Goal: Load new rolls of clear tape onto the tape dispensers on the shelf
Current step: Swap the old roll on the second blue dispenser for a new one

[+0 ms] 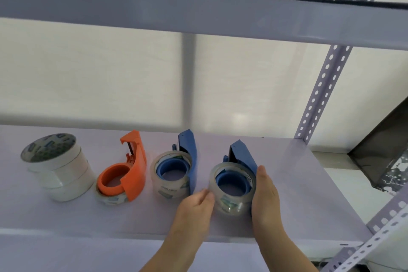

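Note:
Three tape dispensers lie in a row on the pale shelf. The orange dispenser is on the left with a clear roll under its ring. A blue dispenser in the middle carries a clear tape roll. The right blue dispenser holds another clear tape roll on its hub. My left hand pinches that roll's left side. My right hand lies flat against the roll's right side and the dispenser body.
A stack of two white tape rolls stands at the shelf's far left. A perforated metal upright rises at the back right, another slants at the front right. An upper shelf beam crosses overhead. A dark box sits to the right.

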Demonstrator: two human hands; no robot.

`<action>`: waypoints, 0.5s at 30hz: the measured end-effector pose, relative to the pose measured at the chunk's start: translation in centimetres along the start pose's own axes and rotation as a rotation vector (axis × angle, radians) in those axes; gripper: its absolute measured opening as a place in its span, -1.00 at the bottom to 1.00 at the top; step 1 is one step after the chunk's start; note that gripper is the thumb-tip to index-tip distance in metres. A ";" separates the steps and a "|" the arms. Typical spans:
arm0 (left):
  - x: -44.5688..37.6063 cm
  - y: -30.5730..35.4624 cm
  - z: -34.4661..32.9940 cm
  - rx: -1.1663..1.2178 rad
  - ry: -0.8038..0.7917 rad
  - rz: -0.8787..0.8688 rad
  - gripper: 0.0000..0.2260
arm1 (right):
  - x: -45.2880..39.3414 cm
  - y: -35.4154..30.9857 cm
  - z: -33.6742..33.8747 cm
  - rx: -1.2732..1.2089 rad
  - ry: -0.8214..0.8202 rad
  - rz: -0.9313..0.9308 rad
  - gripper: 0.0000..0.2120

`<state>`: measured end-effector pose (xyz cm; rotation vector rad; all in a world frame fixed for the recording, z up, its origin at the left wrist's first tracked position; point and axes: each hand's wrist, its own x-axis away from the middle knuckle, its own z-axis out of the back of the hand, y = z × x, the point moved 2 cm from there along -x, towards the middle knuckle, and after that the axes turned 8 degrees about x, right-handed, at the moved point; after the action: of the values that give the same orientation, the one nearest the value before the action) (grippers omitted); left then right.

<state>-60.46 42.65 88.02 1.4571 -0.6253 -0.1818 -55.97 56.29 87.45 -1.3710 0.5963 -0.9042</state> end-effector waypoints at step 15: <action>1.3 0.9 2.0 -0.275 -0.248 -0.188 -0.32 | -0.9 -1.0 -1.1 0.287 0.088 0.165 -0.47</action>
<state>-60.63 40.45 89.25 1.2344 -0.6352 -0.5807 -57.55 56.43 88.16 -1.0135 0.6114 -0.8815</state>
